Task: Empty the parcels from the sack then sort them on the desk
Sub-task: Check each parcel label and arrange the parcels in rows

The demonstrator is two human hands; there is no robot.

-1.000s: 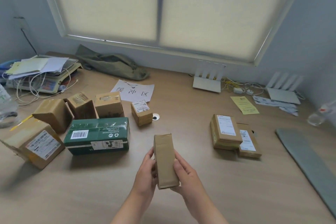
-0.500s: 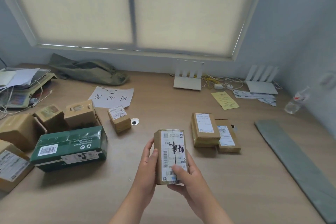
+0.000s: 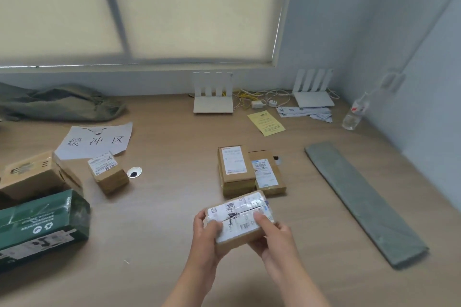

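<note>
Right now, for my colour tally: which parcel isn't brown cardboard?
The green box at the left edge. The small parcel, the tall parcel, the flat parcel beside it and the held parcel are brown.

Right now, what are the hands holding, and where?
A small labelled parcel: the left hand grips its left end, the right hand its right end.

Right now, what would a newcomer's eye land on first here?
First, the brown cardboard parcel with a white label, held low in the centre between the left-hand grip and right-hand grip. Just beyond it two labelled brown parcels lie side by side on the wooden desk; a dark green carton sits at the left edge.
</note>
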